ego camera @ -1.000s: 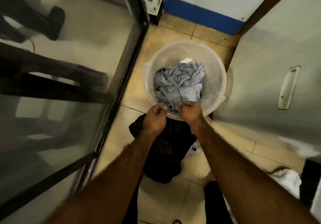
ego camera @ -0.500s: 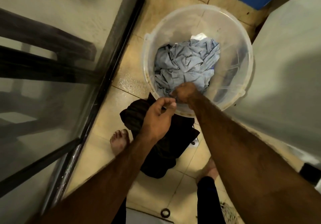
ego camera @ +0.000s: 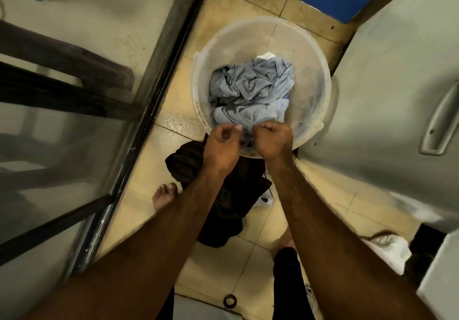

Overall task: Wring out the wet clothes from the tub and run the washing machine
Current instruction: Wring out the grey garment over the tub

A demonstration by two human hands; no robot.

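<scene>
Head | tub (ego camera: pixel 313 69) upright, blue clothes (ego camera: pixel 250 91) bunched inside | our right hand (ego camera: pixel 273 143) grips their edge | left hand (ego camera: pixel 221 148) curled, hold unclear

Translucent smooth plastic tub (ego camera: pixel 320 76); crumpled matt blue cloth (ego camera: pixel 250 91); glossy floor tiles (ego camera: pixel 173 121).

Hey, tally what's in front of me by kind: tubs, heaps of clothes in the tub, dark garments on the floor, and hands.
tub: 1
blue-grey clothes heap inside it: 1
black garment outside it: 1
hands: 2, left hand and right hand
Total: 5
</scene>
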